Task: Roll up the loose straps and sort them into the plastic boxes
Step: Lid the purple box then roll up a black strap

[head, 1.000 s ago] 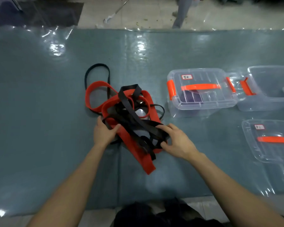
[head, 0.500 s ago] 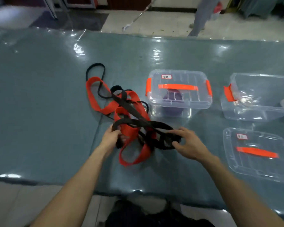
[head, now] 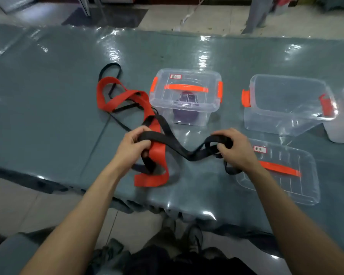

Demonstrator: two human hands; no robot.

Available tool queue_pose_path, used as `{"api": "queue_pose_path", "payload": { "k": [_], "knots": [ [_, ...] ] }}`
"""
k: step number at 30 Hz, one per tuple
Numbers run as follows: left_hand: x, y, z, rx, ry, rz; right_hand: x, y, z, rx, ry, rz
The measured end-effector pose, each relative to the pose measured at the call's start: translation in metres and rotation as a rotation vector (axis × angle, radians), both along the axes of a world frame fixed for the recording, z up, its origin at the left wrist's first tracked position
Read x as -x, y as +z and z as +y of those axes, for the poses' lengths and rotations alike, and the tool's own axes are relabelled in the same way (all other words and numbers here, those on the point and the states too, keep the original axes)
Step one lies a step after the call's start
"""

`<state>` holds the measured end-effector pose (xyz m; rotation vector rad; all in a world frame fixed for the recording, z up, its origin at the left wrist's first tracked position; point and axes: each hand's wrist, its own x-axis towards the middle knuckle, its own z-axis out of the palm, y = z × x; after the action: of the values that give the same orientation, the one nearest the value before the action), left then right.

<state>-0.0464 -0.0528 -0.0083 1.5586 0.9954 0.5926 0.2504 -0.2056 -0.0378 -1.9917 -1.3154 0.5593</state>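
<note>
Just in front of the lidded box [head: 187, 92], both hands curl around the black strap [head: 179, 150]: the left hand [head: 133, 145] grips it where it crosses the red strap [head: 125, 96], and the right hand [head: 234, 149] clutches a bunched loop. The webbing looks light, limp and tangle-prone, so a free end seems the best hold for rolling

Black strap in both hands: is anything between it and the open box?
Yes: the black strap is tangled with the red strap at the left hand. The open box beyond the right hand has no lid on, and nothing visible blocks its mouth.
</note>
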Motion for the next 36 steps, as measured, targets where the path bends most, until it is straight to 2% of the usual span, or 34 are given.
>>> {"api": "queue_pose_path", "payload": {
  "k": [6, 12, 14, 16, 18, 20, 22, 24, 26, 31, 34, 36],
  "knots": [
    [0.001, 0.031, 0.025, -0.047, 0.160, -0.080, 0.003, 0.017, 0.008, -0.023, -0.029, 0.134],
    [0.026, 0.032, 0.057, 0.163, 0.268, -0.381, -0.004, 0.024, 0.020, -0.064, -0.092, 0.172],
    [0.031, 0.021, 0.070, 0.091, 0.308, -0.256, -0.003, 0.019, 0.028, -0.051, -0.079, 0.149],
    [0.045, 0.001, 0.085, -0.060, 0.277, 0.110, -0.003, 0.005, 0.038, 0.030, -0.028, 0.047],
    [0.065, -0.022, 0.094, -0.067, 0.151, 0.464, -0.005, -0.014, 0.046, 0.283, 0.073, -0.076],
    [0.088, -0.044, 0.094, -0.029, 0.052, 0.679, -0.001, -0.032, 0.050, 0.609, 0.172, -0.160],
    [0.104, -0.060, 0.086, 0.011, -0.069, 0.730, 0.010, -0.046, 0.052, 0.769, 0.226, -0.223],
    [0.112, -0.072, 0.076, 0.013, -0.264, 0.794, 0.024, -0.055, 0.060, 0.737, 0.250, -0.300],
    [0.117, -0.083, 0.069, -0.011, -0.338, 0.854, 0.041, -0.062, 0.072, 0.646, 0.296, -0.339],
    [0.130, -0.099, 0.067, -0.232, -0.274, 0.942, 0.083, -0.074, 0.108, 0.602, 0.291, -0.189],
    [0.139, -0.098, 0.072, -0.279, -0.204, 0.921, 0.095, -0.089, 0.123, 0.677, 0.222, -0.224],
    [0.145, -0.086, 0.084, -0.328, -0.062, 0.851, 0.099, -0.098, 0.126, 0.699, 0.174, -0.278]
  ]
}}
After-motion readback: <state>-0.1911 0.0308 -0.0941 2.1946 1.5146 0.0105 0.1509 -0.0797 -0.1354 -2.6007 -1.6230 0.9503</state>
